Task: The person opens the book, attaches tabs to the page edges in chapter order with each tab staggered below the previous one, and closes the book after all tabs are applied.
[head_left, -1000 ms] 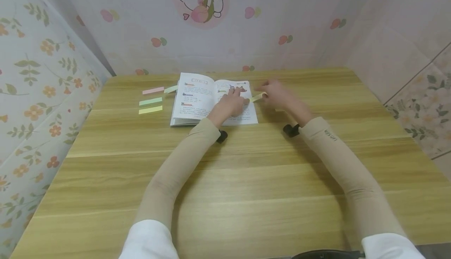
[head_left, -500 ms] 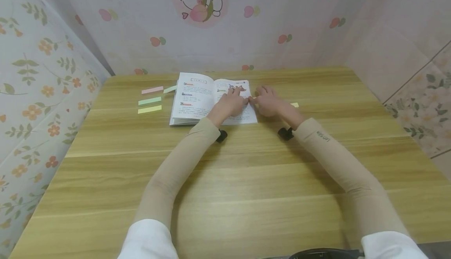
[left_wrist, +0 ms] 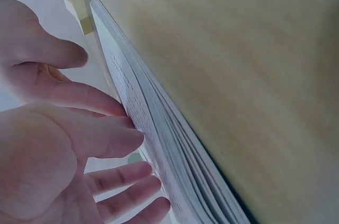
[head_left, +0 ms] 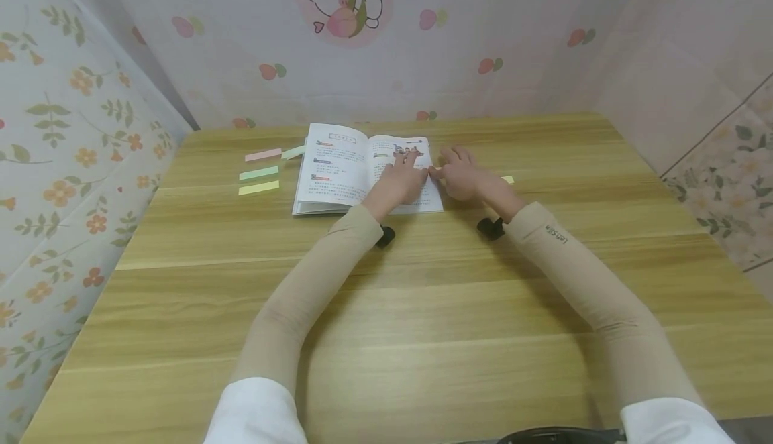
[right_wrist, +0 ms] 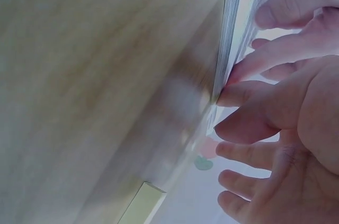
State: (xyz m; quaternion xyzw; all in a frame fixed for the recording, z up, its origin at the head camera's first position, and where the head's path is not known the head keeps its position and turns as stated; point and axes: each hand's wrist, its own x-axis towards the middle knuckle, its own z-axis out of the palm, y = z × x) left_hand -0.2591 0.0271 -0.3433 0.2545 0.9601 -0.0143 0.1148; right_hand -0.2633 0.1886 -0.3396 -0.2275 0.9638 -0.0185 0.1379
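An open book (head_left: 338, 169) with printed pages lies toward the back of the table. My left hand (head_left: 397, 184) rests on its right-hand page, index and middle fingers stretched toward a small coloured picture. Beside the book's right edge is my right hand (head_left: 460, 177); in the right wrist view its index finger (right_wrist: 238, 95) presses at the page edge, with the thumb apart from it. Both hands' fingertips nearly meet there. The yellow sticky strip seen earlier at this spot is hidden under the fingers. A yellow sticky-note pad (right_wrist: 142, 204) lies just behind the right hand.
Left of the book lie a pink strip (head_left: 263, 155), a green strip (head_left: 259, 174) and a yellow strip (head_left: 258, 188). A pale green tab (head_left: 293, 152) sticks out from the book's left side. A patterned curtain (head_left: 386, 88) hangs behind the table.
My right hand has moved left and down to the book's right edge, bringing the yellow strip there, where it drops from sight. The left hand has stayed nearly in place on the page.
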